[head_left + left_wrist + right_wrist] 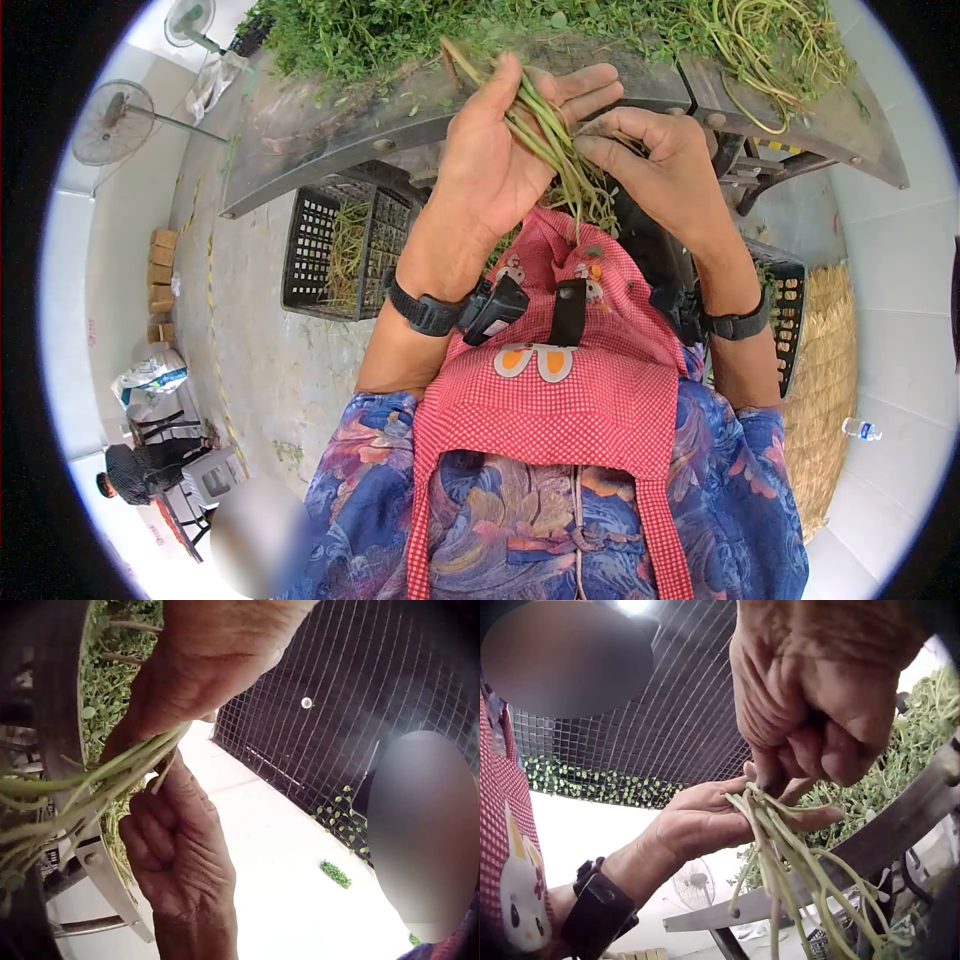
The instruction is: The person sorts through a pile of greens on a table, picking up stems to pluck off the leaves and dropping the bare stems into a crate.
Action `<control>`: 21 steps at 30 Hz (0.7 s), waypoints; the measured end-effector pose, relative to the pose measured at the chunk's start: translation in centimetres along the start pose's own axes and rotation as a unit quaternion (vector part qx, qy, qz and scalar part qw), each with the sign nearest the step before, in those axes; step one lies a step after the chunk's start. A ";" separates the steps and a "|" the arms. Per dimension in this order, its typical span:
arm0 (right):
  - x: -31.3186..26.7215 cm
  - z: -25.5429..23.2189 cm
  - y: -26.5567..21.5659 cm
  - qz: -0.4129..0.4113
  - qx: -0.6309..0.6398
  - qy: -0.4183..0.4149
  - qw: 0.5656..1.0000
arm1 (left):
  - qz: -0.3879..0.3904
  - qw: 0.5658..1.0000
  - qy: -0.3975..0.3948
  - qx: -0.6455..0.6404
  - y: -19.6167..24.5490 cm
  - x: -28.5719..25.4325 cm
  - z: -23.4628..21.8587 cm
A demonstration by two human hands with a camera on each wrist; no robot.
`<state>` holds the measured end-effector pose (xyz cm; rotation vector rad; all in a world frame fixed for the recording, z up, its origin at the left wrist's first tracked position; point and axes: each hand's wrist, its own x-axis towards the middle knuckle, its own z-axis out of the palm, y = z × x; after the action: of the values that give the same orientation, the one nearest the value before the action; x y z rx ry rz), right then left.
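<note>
A bunch of long green stems (pixel 545 130) lies across the palm of my left hand (pixel 490 165), held under the thumb while the fingers stretch out past it. In the right wrist view the stems (pixel 810 870) fan downward from that palm. My right hand (pixel 665 165) pinches at the bunch between thumb and forefinger, its other fingers curled in. Seen from the left wrist, the right fingertips sit right against the stems (pixel 112 776) just below the left hand.
A grey table (pixel 310 135) in front bears a heap of leafy greens (pixel 400 35) and a pile of stripped stems (pixel 775 50). Below it stand a black crate (pixel 305 250) with stems and another black crate (pixel 790 330). A fan (pixel 112 120) and a seated person (pixel 150 465) are at left.
</note>
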<state>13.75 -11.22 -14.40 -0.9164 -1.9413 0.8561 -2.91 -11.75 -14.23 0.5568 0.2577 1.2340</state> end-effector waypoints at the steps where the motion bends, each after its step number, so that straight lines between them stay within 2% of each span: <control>1: 0.0 0.1 0.1 0.005 0.001 0.001 1.000 | 0.001 1.000 0.005 -0.004 0.0 0.1 -0.1; 5: 0.0 0.1 0.1 0.041 -0.007 0.015 0.999 | 0.010 1.000 0.006 -0.006 0.0 0.4 -0.5; 7: -0.1 0.3 1.2 -0.011 -0.093 0.109 0.990 | 0.026 1.000 -0.014 -0.010 0.8 0.2 -0.9; 8: -0.2 -0.2 1.4 -0.008 -0.092 0.110 0.990 | 0.024 0.999 0.033 0.010 1.2 -0.2 -0.2; 9: -0.4 -1.1 1.7 0.076 0.005 0.093 0.993 | 0.023 0.999 0.034 0.010 1.9 -0.3 -0.6; 10: -0.7 -1.9 2.1 0.159 0.103 0.074 0.979 | -0.011 0.999 -0.035 -0.033 2.9 -0.3 -1.3; 11: -1.2 -2.7 2.6 0.162 0.104 0.073 0.979 | -0.046 0.991 -0.102 -0.077 3.4 -0.3 -1.0; 12: -1.7 -3.6 3.1 0.156 0.301 0.031 0.940 | -0.022 0.998 -0.022 -0.057 3.5 -0.8 -0.4; 13: -1.9 -4.0 3.3 0.142 0.485 -0.011 0.863 | -0.023 0.998 -0.020 -0.056 3.7 -0.8 -0.5; 14: -2.1 -3.8 3.4 0.129 0.513 -0.016 0.848 | -0.041 0.996 -0.049 -0.070 4.1 -0.8 -0.7; 16: -2.4 -3.2 3.7 0.150 0.490 -0.003 0.859 | -0.074 0.989 -0.094 -0.082 4.8 -0.8 -0.7; 17: -2.5 -2.9 3.8 0.170 0.464 0.007 0.869 | -0.076 0.989 -0.092 -0.081 5.0 -0.8 -0.7; 19: -2.9 -2.4 3.5 0.181 0.460 -0.007 0.869 | -0.102 0.979 -0.150 -0.091 5.4 -0.8 -0.5; 20: -3.0 -2.2 3.4 0.196 0.435 -0.037 0.878 | -0.070 0.987 -0.123 -0.074 5.3 -0.8 -0.1; 21: -3.1 -2.0 3.3 0.210 0.410 -0.067 0.885 | -0.071 0.987 -0.121 -0.074 5.2 -0.8 0.3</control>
<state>17.71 -11.69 -17.35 -0.7500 -1.2563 1.8462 -7.30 -11.47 -11.32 0.5446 0.0004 1.0269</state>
